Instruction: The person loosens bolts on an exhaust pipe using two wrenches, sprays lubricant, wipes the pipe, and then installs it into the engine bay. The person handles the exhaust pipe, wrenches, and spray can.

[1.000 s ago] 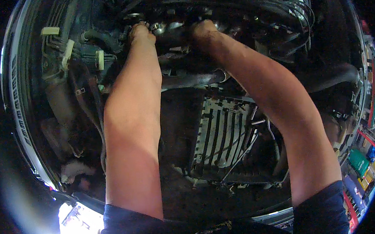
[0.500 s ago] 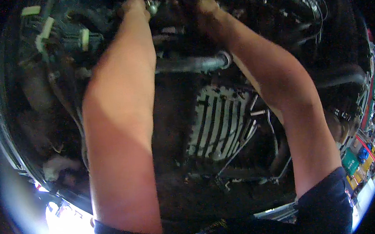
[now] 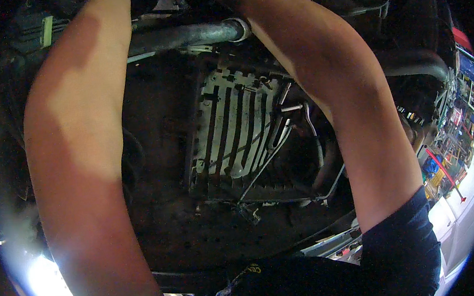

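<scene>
Both forearms rose past the top edge of the view, so the hands were out of sight and their fingers could not be judged. Between the left forearm [image 3: 78, 159] and right forearm [image 3: 344, 113] lay a ribbed metal pan [image 3: 236, 131], with a grey pipe [image 3: 185, 36] crossing just above it, little room between
</scene>
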A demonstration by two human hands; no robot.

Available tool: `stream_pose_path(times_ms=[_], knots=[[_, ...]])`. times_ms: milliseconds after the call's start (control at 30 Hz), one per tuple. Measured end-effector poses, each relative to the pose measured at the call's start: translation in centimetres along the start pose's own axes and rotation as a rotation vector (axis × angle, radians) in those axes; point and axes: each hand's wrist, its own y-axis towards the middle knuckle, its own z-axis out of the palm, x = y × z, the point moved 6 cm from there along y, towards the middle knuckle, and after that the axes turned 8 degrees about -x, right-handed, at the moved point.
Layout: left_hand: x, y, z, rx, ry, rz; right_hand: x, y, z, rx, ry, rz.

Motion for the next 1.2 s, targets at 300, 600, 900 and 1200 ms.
stream_pose_path(times_ms=[300, 600, 900, 1200], knots=[[0.1, -1.2, -2.0, -0.252, -0.056, -0.123, -2.1, 1.0, 2.0, 0.035, -0.118, -0.009], [-1.6, -3.1, -1.1, -0.285, 0.082, -0.059, -5.2, 5.5, 7.0, -0.049, -0.220, 0.124], [-2.2, -2.4, -2.0, -0.247, 0.632, 0.023, -5.4, 2.3, 4.7, 0.076, -0.226, -0.054], [-0.7, -4.3, -1.1, -0.170, 0.152, 0.006, -2.1, 2.0, 2.4, 0.343, -0.425, 0.198]])
